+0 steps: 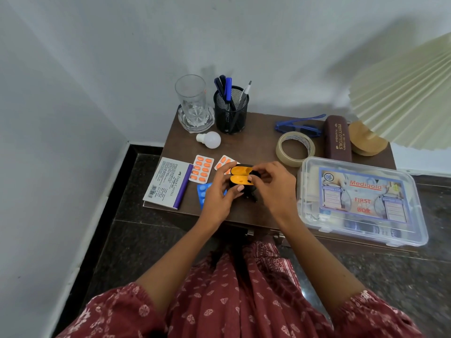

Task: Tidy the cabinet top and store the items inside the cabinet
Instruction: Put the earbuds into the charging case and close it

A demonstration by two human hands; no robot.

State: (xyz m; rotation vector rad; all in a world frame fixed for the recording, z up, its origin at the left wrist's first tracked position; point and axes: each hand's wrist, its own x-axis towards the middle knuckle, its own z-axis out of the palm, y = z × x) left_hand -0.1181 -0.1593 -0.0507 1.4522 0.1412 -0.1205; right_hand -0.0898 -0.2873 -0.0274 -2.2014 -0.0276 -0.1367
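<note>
While the left hand (219,193) curls its fingers and thumb round a small black case (240,178) whose opened halves show orange lining, the right hand (273,189) pinches a small black piece (255,173) at the case's right edge; what that piece is cannot be told. Case and hands sit at the centre of the frame, just over the front of the brown cabinet top (256,145). Left of them lie an orange pill strip (202,169), a second orange strip (223,162), a blue pill strip (203,191) partly under the left hand, and a flat box (168,182) printed "Faber-Castell". At the right, a clear plastic box (415,215) reads "Medigold" and "FIRST AID BOX"; its contents are blurred. Behind it a maroon glasses case (337,140) reads "PRINCE OPTICALS". At upper centre, a black mesh cup (229,120) holds pens (228,89), beside a drinking glass (191,98).
</note>
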